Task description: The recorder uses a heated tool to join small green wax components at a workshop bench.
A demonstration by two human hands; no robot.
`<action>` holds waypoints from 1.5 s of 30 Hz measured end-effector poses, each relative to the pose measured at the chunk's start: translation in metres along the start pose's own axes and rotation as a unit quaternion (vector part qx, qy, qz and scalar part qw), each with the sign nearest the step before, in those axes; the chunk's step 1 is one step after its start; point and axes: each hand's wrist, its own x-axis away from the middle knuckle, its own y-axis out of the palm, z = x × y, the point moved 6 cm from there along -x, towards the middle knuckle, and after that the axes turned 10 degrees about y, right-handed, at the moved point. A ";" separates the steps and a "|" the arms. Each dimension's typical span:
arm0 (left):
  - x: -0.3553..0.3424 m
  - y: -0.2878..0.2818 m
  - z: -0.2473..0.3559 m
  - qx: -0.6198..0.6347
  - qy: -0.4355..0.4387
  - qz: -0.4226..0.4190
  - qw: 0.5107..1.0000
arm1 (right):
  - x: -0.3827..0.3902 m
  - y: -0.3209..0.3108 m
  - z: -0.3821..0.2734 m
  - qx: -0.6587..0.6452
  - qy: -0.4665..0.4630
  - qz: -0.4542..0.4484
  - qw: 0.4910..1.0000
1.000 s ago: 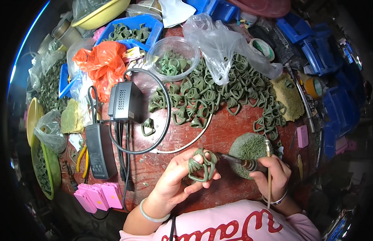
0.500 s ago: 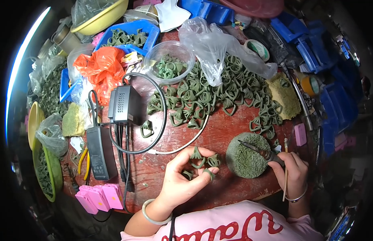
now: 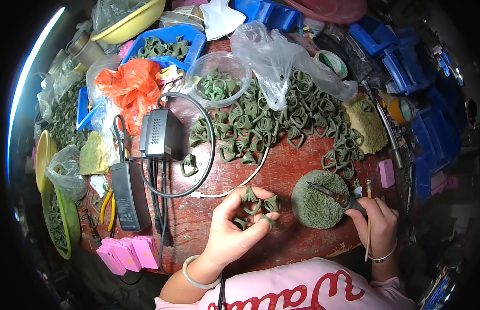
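My left hand (image 3: 234,232) is closed around several small dark green pieces (image 3: 272,202), looped ring-like shapes, low in the middle of the view. My right hand (image 3: 376,219) grips a dark pen-like tool with a metal tip (image 3: 339,197) together with a thin pale-handled brush (image 3: 368,227). The tool's tip lies over a round pad of green granules (image 3: 319,212), to the right of my left hand; whether it touches the pad I cannot tell. A large heap of similar green pieces (image 3: 271,116) spreads on the red tabletop (image 3: 250,173) beyond both hands.
At left are black electrical boxes (image 3: 159,135) with looped cables, pink blocks (image 3: 128,256) and pliers (image 3: 105,206). Blue bins (image 3: 431,142) line the right. Behind are a clear tub (image 3: 219,82), an orange bag (image 3: 130,95) and a yellow basin (image 3: 127,28).
Since a second ago, my right hand and tool have moved right, away from the green pieces and over the pad. The pieces in my left hand have shifted. Little differs from half a second ago.
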 end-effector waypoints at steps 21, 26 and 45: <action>0.000 0.001 -0.001 -0.001 -0.006 -0.007 1.000 | 0.001 0.003 -0.003 -0.182 0.002 0.003 0.983; -0.002 0.000 -0.001 0.002 -0.005 -0.011 1.000 | 0.001 0.028 -0.016 -0.223 -0.056 -0.004 0.973; 0.005 0.004 -0.023 0.367 -0.239 -0.027 0.899 | -0.003 0.036 -0.026 -0.196 -0.066 0.021 0.978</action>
